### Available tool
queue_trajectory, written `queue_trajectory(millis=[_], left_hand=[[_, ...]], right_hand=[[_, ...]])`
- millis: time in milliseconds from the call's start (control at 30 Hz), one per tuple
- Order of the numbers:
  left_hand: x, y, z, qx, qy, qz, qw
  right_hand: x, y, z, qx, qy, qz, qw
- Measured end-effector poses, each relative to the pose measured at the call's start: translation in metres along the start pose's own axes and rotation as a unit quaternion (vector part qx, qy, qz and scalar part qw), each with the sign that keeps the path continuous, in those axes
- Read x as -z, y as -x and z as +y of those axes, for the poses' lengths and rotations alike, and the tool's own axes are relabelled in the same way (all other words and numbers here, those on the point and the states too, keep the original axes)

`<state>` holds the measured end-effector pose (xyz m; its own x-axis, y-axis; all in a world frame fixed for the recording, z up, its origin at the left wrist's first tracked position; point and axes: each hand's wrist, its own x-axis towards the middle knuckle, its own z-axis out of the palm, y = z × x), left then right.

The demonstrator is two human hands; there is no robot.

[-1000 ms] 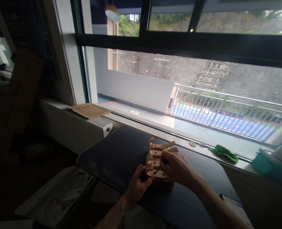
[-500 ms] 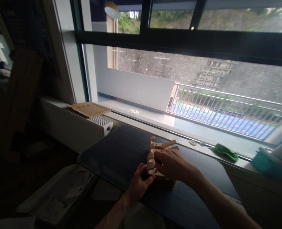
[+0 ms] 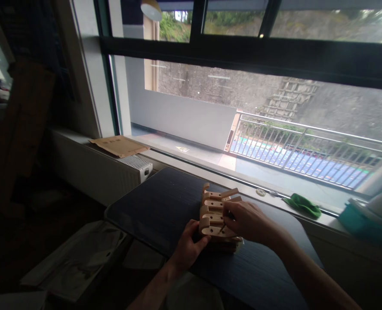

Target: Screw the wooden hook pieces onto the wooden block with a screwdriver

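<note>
At a dark table beside a wide window, a person works on a stack of pale wooden parts that lies on the table's middle, towards its near edge. The left hand comes up from the near side and clasps the stack's near left corner, fingers curled and thumb pressed against the lowest wooden piece. The right hand reaches in from the right and rests on the right side of the stack, its fingertips pressed together around a slim dark rod whose tip points down at the top face of the nearest piece, close to one of its drilled holes. The stack thus sits between the two hands and touches both. Hooked ends of the wooden pieces stick out to the far left.

On the sill to the far right lies a crumpled green cloth, with a teal container further right. At far left, flat cardboard rests by a white radiator.
</note>
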<state>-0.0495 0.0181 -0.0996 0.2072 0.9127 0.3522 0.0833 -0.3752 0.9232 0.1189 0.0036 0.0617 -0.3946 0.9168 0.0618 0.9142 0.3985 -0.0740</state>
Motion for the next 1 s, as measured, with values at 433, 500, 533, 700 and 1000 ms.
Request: queue_trajectory(millis=[433, 500, 533, 700, 1000], left_hand=[[0.001, 0.0, -0.002, -0.001, -0.016, -0.013, 1.0], [0.001, 0.0, -0.002, 0.001, -0.021, -0.015, 1.0], [0.001, 0.0, -0.001, 0.002, -0.022, -0.016, 1.0], [0.001, 0.0, -0.001, 0.006, -0.024, -0.017, 1.0], [-0.001, 0.001, -0.005, -0.002, -0.021, -0.006, 1.0]], right_hand=[[-0.001, 0.009, 0.014, 0.003, -0.011, -0.042, 0.999], [0.002, 0.008, 0.017, 0.005, -0.021, -0.066, 0.998], [0.003, 0.007, 0.018, 0.006, -0.03, -0.077, 0.997], [0.009, 0.005, 0.019, 0.007, -0.04, -0.109, 0.993], [0.0, -0.021, 0.0, -0.055, 0.003, -0.078, 0.995]])
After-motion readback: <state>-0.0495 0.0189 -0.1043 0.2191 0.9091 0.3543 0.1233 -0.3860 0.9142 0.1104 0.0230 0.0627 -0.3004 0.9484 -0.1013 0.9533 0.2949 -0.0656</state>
